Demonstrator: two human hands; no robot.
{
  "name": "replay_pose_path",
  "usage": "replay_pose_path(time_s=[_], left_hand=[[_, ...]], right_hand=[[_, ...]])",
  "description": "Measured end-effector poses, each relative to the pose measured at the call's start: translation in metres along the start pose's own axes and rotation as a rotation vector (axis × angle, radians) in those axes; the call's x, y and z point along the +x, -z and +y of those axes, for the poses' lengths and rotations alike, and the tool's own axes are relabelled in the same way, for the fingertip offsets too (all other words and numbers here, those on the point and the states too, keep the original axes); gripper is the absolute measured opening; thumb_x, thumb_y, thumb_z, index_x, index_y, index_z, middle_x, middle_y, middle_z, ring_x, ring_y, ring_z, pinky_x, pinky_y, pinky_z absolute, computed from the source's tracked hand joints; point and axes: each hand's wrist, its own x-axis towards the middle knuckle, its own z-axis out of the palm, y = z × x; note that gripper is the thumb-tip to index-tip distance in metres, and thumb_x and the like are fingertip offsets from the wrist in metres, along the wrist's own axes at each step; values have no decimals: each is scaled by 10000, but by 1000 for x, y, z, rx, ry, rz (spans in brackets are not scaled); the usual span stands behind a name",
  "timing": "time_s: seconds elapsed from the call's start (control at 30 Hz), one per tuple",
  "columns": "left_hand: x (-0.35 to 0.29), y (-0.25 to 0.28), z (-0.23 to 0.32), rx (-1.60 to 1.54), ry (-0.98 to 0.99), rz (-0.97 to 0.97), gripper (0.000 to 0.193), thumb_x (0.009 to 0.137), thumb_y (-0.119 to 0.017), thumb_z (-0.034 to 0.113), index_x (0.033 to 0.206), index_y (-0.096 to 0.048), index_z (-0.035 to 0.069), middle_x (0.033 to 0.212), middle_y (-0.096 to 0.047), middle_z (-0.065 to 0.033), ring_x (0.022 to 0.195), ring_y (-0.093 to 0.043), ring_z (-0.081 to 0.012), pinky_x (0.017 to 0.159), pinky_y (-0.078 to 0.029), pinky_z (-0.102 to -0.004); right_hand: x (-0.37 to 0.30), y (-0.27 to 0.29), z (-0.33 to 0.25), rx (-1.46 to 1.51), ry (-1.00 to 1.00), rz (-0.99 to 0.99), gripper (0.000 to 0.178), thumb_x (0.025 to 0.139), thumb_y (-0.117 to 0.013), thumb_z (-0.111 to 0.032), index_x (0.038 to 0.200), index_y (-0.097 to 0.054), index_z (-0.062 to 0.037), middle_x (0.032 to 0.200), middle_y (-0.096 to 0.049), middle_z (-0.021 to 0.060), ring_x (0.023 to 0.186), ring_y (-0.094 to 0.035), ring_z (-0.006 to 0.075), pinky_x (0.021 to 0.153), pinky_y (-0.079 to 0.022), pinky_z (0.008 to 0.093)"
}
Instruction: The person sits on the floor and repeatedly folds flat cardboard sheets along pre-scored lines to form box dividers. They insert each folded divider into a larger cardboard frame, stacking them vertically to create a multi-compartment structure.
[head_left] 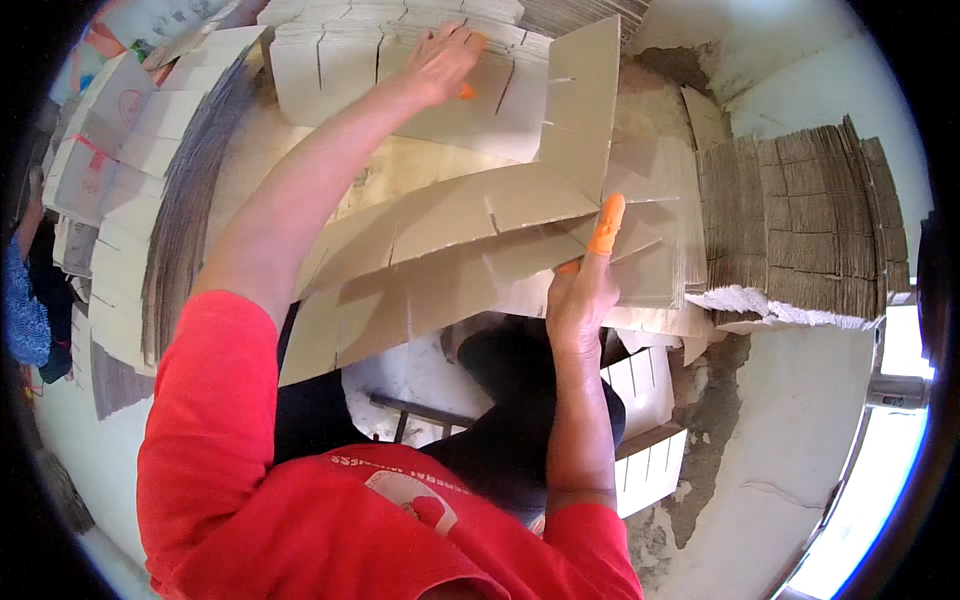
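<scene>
My right hand (583, 290), with orange rubber tips on the fingers, grips the right edge of a flat slotted cardboard blank (440, 250) held tilted over my lap. My left hand (440, 62) reaches far forward and lies with fingers spread on the top sheet of a stack of cardboard blanks (350, 60). It also wears an orange tip. One flap (580, 100) of that far sheet stands up just right of the hand. Red sleeves cover my upper arms.
A tall pile of folded cardboard (800, 220) stands at the right. More flat blanks fan out along the left (140, 170). A person in blue (20, 310) is at the left edge. Smaller cardboard pieces (645, 400) lie by my right elbow on the worn floor.
</scene>
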Motion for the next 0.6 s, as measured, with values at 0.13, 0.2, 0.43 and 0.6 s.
replay_pose_path(time_s=[0.13,0.2,0.43,0.6], left_hand=[[2,-25,1,50,-38,2,390,687,-694,43,1044,-536,55,1062,-552,-74,1087,-474,-243,873,-398,-401],[2,-29,-3,83,-85,22,363,695,-672,51,1036,-546,55,1026,-560,-67,1053,-492,-242,876,-400,-390],[-4,-9,-4,-41,-190,88,261,737,-616,66,996,-586,82,921,-596,-61,968,-543,-242,839,-440,-390],[-9,8,19,-203,-162,-17,239,734,-593,15,964,-603,79,898,-609,-67,908,-585,-262,731,-501,-377]], right_hand=[[2,-1,2,39,35,71,841,693,-482,201,1444,-226,-79,1220,-542,228,756,-648,287,631,-534,300],[6,1,-4,59,33,77,831,707,-491,207,1442,-231,-81,1284,-503,232,823,-656,272,645,-534,292],[6,0,-1,79,172,153,802,727,-512,209,1428,-261,-88,1377,-418,209,905,-648,241,698,-524,266],[3,5,-6,64,114,113,795,736,-507,203,1428,-263,-102,1375,-425,197,916,-649,245,698,-532,285]])
